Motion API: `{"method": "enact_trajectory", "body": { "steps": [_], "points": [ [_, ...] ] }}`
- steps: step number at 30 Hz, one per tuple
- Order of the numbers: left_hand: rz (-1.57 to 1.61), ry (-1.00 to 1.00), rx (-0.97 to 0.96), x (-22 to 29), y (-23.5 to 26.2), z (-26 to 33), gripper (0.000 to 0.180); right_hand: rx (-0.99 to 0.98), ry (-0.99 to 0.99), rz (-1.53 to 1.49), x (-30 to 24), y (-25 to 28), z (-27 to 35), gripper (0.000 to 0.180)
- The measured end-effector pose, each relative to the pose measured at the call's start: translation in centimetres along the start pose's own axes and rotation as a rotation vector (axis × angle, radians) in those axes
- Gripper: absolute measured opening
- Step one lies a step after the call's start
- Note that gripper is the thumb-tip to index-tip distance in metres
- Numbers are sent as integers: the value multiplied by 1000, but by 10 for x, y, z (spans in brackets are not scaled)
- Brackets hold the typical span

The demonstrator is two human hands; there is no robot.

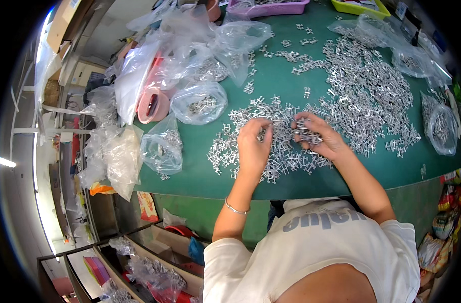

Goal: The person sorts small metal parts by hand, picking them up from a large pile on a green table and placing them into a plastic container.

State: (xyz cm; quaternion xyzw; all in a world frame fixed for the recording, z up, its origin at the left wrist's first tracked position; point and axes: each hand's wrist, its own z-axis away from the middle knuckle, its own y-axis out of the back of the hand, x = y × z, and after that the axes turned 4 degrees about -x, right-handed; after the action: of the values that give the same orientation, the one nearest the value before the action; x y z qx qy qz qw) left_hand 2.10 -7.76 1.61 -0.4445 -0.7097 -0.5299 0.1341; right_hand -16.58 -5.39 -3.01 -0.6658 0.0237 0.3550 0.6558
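My left hand (254, 144) is over the nearer pile of small silver metal parts (276, 164) on the green table. Its thumb and fingers curl together, and bits of grey metal show between them. Facing it, my right hand (325, 137) holds a clump of the same small metal parts (307, 134) in its bent fingers. The two hands are a short way apart. Each part looks like a little H-shaped piece, though single ones are too small to make out in detail.
A larger heap of the parts (367, 96) spreads over the right of the green table (200, 177). Clear plastic bags holding parts (162, 146) stand at the left, beside a pink container (153, 106). Purple (271, 9) and yellow-green trays (364, 7) sit at the far edge.
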Motion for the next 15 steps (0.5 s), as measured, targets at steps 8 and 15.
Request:
{"method": "enact_trajectory", "body": {
  "steps": [8,15],
  "points": [
    [171,-105,-61,47,-14,12,23,-71,-48,-147,-5,-8,17,24],
    [208,7,-203,35,-26,32,18,233,350,-196,-83,-2,121,25]
  ]
}}
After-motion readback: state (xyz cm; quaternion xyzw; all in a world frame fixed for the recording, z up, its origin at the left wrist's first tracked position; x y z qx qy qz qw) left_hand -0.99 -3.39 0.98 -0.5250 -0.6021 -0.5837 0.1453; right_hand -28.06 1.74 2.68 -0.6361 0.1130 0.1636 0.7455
